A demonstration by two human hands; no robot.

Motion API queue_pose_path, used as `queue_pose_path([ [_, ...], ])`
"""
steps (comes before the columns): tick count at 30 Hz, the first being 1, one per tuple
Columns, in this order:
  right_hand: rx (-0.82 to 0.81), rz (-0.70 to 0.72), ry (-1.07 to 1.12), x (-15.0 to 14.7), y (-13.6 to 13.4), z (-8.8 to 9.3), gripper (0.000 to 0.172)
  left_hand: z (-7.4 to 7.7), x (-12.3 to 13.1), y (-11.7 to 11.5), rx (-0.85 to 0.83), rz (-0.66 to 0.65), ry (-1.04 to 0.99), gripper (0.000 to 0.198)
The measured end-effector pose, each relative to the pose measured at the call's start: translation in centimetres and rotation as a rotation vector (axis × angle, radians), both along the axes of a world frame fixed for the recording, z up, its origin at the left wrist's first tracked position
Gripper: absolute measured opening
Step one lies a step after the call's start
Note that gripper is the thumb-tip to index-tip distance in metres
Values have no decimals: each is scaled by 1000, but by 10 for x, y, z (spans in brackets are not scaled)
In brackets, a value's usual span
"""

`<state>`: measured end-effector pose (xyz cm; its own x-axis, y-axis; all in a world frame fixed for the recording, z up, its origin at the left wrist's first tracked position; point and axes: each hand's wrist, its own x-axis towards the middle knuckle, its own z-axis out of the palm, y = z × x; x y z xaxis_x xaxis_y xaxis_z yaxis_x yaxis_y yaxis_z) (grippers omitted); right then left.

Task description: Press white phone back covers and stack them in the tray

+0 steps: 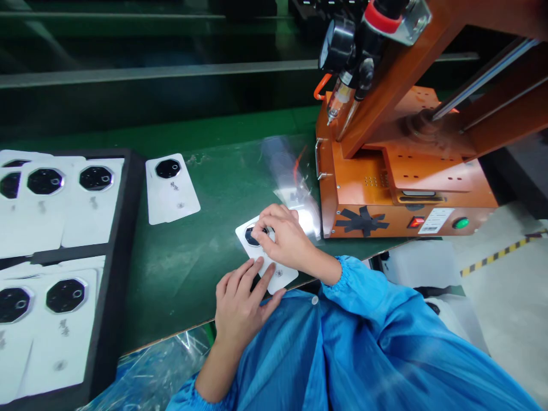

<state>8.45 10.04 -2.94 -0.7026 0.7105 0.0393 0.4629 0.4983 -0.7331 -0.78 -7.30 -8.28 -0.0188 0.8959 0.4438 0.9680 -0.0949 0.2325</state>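
Back cover (280, 274): white, with a black 8-sided camera ring (250, 235); it lies flat on the green bench (180, 268) near the front edge, under both hands.
Left hand (240, 302): open and flat, fingers stretched onto the cover's near end; it grips nothing, and seems to pin the cover so it cannot slide.
Right hand (285, 240): curled over the camera end, fingertips down at the ring; whether they pinch anything cannot be told, since the knuckles hide it.
Second cover (172, 189): 1 loose piece, face up, well apart to the left.
Tray (115, 274): black, at the far left, holding rows of like covers.
Clear film (293, 182): crumpled just beyond the right hand.
Orange machine (385, 194): beside the film, at the right.
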Motion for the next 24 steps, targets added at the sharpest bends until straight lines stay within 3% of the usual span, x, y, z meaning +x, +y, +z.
queue_pose_path([
  [10, 102, 7, -79, -6, 6, -21, 16, 0, 2, 0, -8, 11, 2, 48],
  [24, 173, -45, -91, -5, 8, -24, 16, -4, 0, -2, -23, 15, -17, 51],
])
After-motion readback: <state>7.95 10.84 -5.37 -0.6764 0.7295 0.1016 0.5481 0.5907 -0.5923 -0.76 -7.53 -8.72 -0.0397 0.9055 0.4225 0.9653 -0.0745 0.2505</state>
